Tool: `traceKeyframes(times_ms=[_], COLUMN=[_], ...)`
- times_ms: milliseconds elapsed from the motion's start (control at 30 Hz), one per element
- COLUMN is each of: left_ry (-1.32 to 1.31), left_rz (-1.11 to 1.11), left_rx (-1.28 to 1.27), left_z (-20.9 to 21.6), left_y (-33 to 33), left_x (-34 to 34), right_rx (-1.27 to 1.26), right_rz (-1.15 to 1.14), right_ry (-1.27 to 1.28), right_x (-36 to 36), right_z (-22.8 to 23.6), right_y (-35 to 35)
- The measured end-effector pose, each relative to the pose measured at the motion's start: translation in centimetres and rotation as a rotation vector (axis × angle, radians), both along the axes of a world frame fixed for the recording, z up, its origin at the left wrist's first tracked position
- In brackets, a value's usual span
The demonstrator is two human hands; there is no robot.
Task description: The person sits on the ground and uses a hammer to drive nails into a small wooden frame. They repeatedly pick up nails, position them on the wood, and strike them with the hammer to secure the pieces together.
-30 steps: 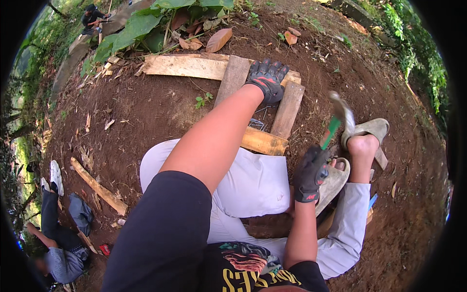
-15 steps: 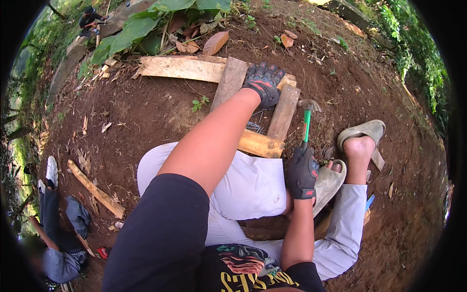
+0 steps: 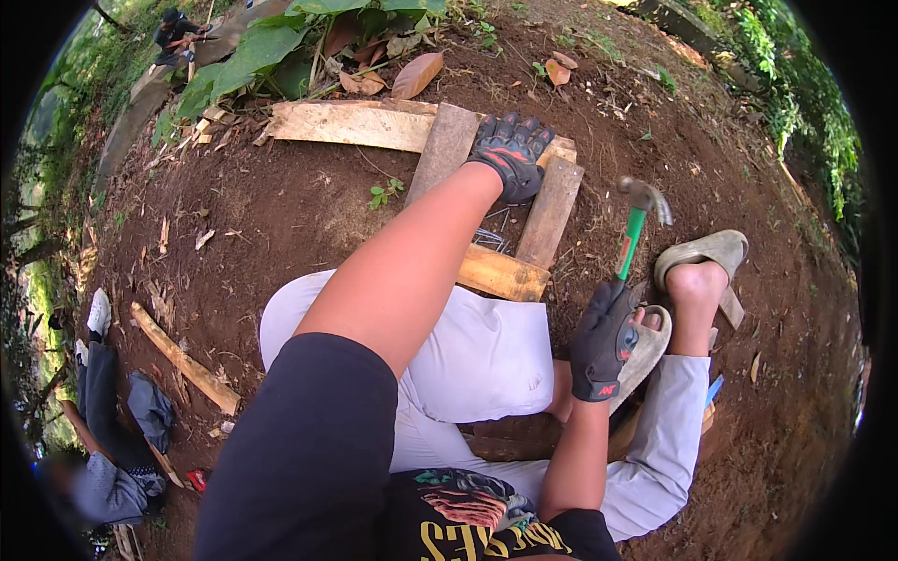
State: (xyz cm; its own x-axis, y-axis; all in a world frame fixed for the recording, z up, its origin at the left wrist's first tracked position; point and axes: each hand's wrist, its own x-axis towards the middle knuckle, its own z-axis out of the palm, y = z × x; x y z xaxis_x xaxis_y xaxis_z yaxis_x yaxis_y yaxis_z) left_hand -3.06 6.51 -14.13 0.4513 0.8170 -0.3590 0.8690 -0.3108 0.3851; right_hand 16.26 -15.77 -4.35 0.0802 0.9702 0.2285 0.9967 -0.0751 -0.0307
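My left hand (image 3: 510,157), in a black and red work glove, lies spread on the far side of a rough wooden frame. Its fingers reach forward over the far beam (image 3: 351,126), beside the weathered left plank (image 3: 443,150). The right plank (image 3: 550,215) and a yellowish near piece (image 3: 503,273) form the other sides. Several loose nails (image 3: 490,239) lie on the soil inside, partly covered by my left wrist. Off the frame's right side, my gloved right hand (image 3: 599,341) grips a claw hammer (image 3: 630,241) by its green and black handle, head up.
My sandalled foot (image 3: 697,271) rests at the right, near a short wood offcut (image 3: 731,307). A long wood strip (image 3: 185,360) lies on the dirt at left. Large green leaves (image 3: 257,61) stand beyond the frame. Another person (image 3: 117,486) is at lower left, one more at far left.
My right hand and the hammer have shifted right, and the hammer head now tilts rightward, farther from the frame. My left hand stays on the wood.
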Motion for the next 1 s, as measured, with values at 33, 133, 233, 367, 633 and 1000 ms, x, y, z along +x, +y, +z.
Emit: traceKeyframes(times_ms=[33, 133, 233, 367, 633, 1000], left_ry=[0.007, 0.002, -0.028, -0.017, 0.002, -0.012], left_rz=[0.000, 0.015, -0.004, 0.014, -0.002, -0.007], left_rx=[-0.011, -0.004, 0.013, -0.012, -0.009, -0.027], left_z=[-0.7, -0.5, -0.3, -0.1, 0.2, 0.2], left_y=[-0.5, -0.3, 0.2, 0.0, 0.1, -0.1], left_x=[-0.6, -1.1, 0.2, -0.3, -0.3, -0.1], right_rx=[-0.098, 0.142, -0.062, -0.309, -0.096, 0.086], right_rz=[-0.077, -0.034, -0.021, -0.083, -0.078, -0.034], right_ry=[0.121, 0.291, 0.148, 0.080, 0.102, 0.281], right_x=[-1.8, -1.5, 2.3, -1.1, -1.6, -1.0], right_z=[3.5, 5.4, -3.9, 0.1, 0.6, 0.6], right_y=[0.6, 0.4, -2.0, 1.1, 0.2, -0.6])
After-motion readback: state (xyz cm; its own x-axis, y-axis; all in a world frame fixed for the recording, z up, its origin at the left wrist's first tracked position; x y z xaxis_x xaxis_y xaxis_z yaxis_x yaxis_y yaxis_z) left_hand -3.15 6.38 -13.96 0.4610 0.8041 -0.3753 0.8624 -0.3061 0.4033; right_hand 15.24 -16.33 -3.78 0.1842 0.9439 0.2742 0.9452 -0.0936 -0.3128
